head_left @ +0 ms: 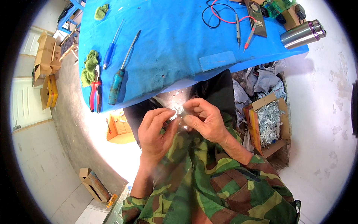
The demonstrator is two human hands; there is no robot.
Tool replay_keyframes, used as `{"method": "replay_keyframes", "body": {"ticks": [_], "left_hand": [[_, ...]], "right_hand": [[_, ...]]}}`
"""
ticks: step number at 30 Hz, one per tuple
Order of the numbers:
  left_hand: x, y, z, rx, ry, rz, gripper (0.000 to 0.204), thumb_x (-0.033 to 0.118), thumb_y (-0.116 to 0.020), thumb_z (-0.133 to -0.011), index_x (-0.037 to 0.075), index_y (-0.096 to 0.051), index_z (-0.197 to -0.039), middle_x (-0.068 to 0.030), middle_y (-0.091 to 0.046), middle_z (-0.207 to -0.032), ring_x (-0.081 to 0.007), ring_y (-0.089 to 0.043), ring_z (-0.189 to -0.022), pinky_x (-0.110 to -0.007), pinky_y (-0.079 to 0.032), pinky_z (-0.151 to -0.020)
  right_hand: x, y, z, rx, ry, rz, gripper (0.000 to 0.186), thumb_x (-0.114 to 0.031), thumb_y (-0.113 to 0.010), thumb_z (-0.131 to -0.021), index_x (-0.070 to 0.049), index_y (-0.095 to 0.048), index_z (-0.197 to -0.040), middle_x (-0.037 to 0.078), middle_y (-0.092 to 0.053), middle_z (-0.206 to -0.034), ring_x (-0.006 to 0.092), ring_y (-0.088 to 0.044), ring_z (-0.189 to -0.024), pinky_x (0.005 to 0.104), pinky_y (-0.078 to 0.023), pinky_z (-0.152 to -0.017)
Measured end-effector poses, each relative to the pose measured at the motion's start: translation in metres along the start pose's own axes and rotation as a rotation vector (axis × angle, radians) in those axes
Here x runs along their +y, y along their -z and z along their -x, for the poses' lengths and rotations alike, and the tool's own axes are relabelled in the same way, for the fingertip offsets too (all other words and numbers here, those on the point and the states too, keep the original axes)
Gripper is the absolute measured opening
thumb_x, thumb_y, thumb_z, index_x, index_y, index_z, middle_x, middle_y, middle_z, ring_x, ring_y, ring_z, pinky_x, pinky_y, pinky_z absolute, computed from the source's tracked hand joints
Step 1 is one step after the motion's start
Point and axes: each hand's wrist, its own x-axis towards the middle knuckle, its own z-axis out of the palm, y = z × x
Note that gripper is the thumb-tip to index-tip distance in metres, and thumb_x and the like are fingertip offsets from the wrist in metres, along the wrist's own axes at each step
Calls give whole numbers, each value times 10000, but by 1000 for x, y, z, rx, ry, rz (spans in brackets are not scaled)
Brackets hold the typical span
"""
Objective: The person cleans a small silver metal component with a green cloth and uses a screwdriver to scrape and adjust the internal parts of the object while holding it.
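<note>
Over my lap, just off the near edge of the blue-covered table, my two hands meet at the fingertips. Between them is a small, shiny whitish piece, too small and bright for its kind to be told. My left hand pinches at its left side with thumb and fingers. From the other side, my right hand holds it with curled fingers and thumb. Small pale flecks lie on a dark, glossy surface beneath the fingers.
On the table lie pliers, two screwdrivers, green rags, a multimeter with test leads, and a steel flask. At right stands a box of shredded silvery scraps; cardboard boxes sit left.
</note>
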Motion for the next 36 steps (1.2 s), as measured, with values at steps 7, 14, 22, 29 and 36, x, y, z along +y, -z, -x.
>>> {"method": "replay_keyframes", "body": {"ticks": [7, 14, 22, 29, 36], "left_hand": [[-4, 2, -9, 21, -259, -209, 236, -40, -828, -814, 11, -720, -1018, -112, -733, -984, -293, -702, -864, -374, -567, -736], [0, 8, -9, -56, -266, -293, 225, -67, -792, -832, 2, -689, -1019, -126, -739, -1002, -302, -705, -868, -386, -570, -751], [-4, 8, -4, -37, -285, -247, 249, -71, -792, -848, 4, -710, -1070, -145, -738, -1028, -286, -731, -848, -366, -588, -704], [-4, 7, 0, -33, -48, -49, 273, -41, -811, -867, -5, -735, -1126, -147, -742, -1078, -241, -745, -887, -334, -605, -750], [-5, 7, -3, -68, -85, -12, 198, -38, -808, -877, -4, -764, -1067, -138, -743, -1044, -238, -747, -895, -326, -599, -765]], "right_hand": [[-3, -2, -1, -41, -18, 10, 328, -76, -710, -1026, 28, -574, -1306, 58, -703, -1074, 83, -671, -888, 247, -571, -695], [-7, -2, -2, -107, -59, -45, 291, -61, -683, -1035, 23, -572, -1291, 67, -710, -1079, 91, -688, -895, 237, -569, -665], [-4, 2, -3, -114, -65, -86, 272, -108, -626, -1074, 25, -561, -1301, 86, -720, -1081, 109, -704, -884, 247, -581, -661], [9, 7, -1, -178, -102, -228, 328, -226, -558, -1124, 19, -551, -1342, 109, -727, -1117, 134, -720, -856, 254, -590, -671], [9, 6, -2, -251, -70, -169, 365, -256, -510, -1140, 27, -556, -1366, 93, -718, -1116, 135, -704, -868, 268, -591, -692]]}}
